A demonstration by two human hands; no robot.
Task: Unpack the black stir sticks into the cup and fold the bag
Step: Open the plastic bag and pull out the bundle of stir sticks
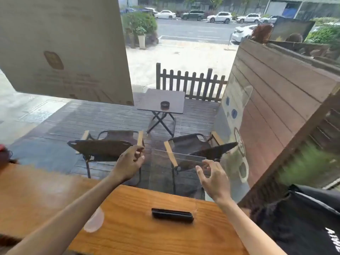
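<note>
A bundle of black stir sticks (172, 215) lies flat on the wooden table (139, 236), near its far edge. Both my hands are raised above and beyond it with a clear, empty plastic bag (179, 162) stretched between them. My left hand (129, 163) pinches the bag's left edge with thumb and fingers. My right hand (214, 178) grips the bag's right edge with loosely curled fingers. A pale translucent round thing (94, 220), possibly the cup, sits on the table partly behind my left forearm.
A window pane stands just past the table's far edge, with folding chairs (103, 146) and a small table (162, 100) on the deck outside. A person in black (303, 223) sits close at my right. A second wooden tabletop (36, 196) lies to the left.
</note>
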